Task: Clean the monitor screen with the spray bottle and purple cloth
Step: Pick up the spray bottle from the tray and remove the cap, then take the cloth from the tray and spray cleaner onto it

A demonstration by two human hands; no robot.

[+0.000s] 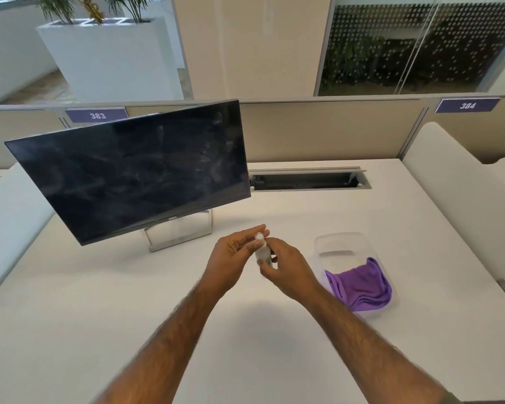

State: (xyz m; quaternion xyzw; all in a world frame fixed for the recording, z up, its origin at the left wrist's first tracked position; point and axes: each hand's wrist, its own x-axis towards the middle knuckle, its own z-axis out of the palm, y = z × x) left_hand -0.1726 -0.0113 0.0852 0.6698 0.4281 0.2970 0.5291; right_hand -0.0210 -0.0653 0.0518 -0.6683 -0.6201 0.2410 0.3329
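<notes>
Black, smudged flat monitor screen is standing left on the white desk; left hand and right hand are gripping a small white spray bottle (held upright); purple folded cloth is lying in a clear plastic tray.

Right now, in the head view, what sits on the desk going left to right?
Black flat-panel monitor on its silver stand → left hand → small white spray bottle held by both hands → right hand → clear plastic container holding the purple cloth.
</notes>
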